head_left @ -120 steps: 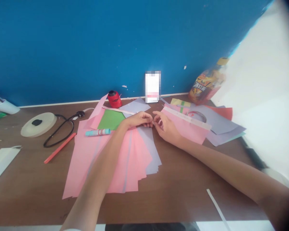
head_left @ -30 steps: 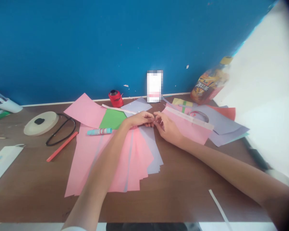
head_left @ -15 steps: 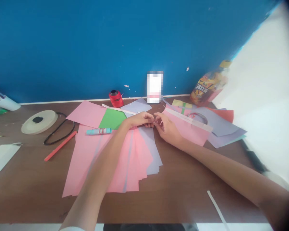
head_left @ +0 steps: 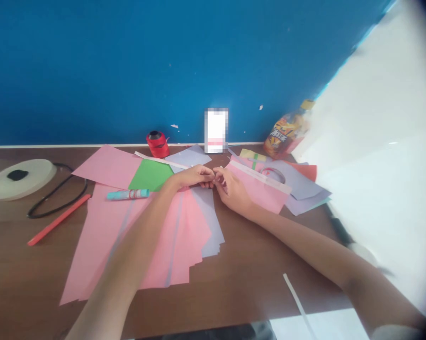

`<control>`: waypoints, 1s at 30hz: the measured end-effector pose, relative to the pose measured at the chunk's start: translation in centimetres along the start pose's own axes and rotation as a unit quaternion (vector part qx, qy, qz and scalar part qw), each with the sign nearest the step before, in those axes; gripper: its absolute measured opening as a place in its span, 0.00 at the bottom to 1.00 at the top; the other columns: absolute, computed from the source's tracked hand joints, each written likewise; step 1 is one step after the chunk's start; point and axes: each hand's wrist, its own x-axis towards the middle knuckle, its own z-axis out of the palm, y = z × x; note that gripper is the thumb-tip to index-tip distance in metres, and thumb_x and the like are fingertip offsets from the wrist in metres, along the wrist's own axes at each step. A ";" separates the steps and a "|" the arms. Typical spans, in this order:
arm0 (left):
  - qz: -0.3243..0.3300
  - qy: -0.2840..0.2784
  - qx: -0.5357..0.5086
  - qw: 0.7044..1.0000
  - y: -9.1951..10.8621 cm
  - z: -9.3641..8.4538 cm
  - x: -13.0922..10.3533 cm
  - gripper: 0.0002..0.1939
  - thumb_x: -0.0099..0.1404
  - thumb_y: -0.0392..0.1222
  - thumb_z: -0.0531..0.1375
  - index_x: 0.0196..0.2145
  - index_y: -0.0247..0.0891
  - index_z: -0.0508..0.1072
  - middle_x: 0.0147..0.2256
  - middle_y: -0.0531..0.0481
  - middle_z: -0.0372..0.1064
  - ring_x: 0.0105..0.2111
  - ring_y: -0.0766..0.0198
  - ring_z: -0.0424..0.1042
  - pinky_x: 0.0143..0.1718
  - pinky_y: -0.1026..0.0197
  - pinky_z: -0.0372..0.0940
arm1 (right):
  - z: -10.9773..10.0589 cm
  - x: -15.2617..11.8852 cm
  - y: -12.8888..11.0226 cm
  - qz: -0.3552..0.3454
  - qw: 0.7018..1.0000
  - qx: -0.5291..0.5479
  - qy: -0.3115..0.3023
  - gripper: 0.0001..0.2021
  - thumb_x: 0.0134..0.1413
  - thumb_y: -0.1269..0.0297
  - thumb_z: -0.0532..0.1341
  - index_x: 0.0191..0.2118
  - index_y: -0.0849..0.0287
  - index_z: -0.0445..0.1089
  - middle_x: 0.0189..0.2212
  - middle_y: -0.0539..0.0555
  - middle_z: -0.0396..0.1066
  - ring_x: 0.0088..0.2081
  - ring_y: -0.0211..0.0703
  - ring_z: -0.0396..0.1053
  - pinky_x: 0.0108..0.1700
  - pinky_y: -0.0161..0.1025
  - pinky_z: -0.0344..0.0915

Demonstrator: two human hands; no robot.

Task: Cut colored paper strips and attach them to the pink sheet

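Note:
My left hand (head_left: pixel 198 176) and my right hand (head_left: pixel 230 189) meet fingertip to fingertip over the middle of the brown table. Each is closed in a pinch, and whatever sits between the fingers is too small or hidden to name. Below my left hand and forearm spreads a fan of pink paper (head_left: pixel 92 236), with lilac paper (head_left: pixel 209 222) at its right side. A green paper piece (head_left: pixel 151 174) and a light-blue glue stick (head_left: pixel 128 194) lie left of my left hand. Beside my right hand is a pink sheet (head_left: pixel 269 191) with a white strip along its upper edge.
Along the blue wall stand a red thread spool (head_left: pixel 158 144), a phone (head_left: pixel 216 130) with a bright screen and a drink bottle (head_left: pixel 287 132). A tape roll (head_left: pixel 275 174) rests on papers at right. Leftward lie a red stick (head_left: pixel 59 219), a black cord (head_left: pixel 39 208) and a round pale lid (head_left: pixel 32 182).
The camera view has turned slightly right, so everything appears further left. Both hands keep nearly the same pinched pose with fingertips together.

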 end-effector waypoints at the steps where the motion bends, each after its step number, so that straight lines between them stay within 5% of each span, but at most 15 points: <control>1: -0.001 0.001 0.003 1.000 0.0 0.0 0.0 0.21 0.59 0.57 0.63 0.34 0.32 0.75 0.32 0.45 0.73 0.28 0.69 0.67 0.33 0.62 0.62 | 0.0 0.0 0.0 0.000 1.000 -0.002 0.000 0.15 0.63 0.68 0.52 0.55 0.54 0.60 0.43 0.57 0.71 0.40 0.47 0.70 0.41 0.45 0.69; 30: -0.008 -0.007 -0.025 1.000 0.3 0.0 -0.3 0.18 0.57 0.53 0.65 0.35 0.34 0.76 0.30 0.47 0.71 0.30 0.68 0.67 0.33 0.63 0.61 | -0.2 0.0 -0.6 0.004 1.000 -0.017 -0.005 0.12 0.64 0.69 0.51 0.52 0.53 0.62 0.45 0.55 0.72 0.42 0.45 0.70 0.42 0.43 0.67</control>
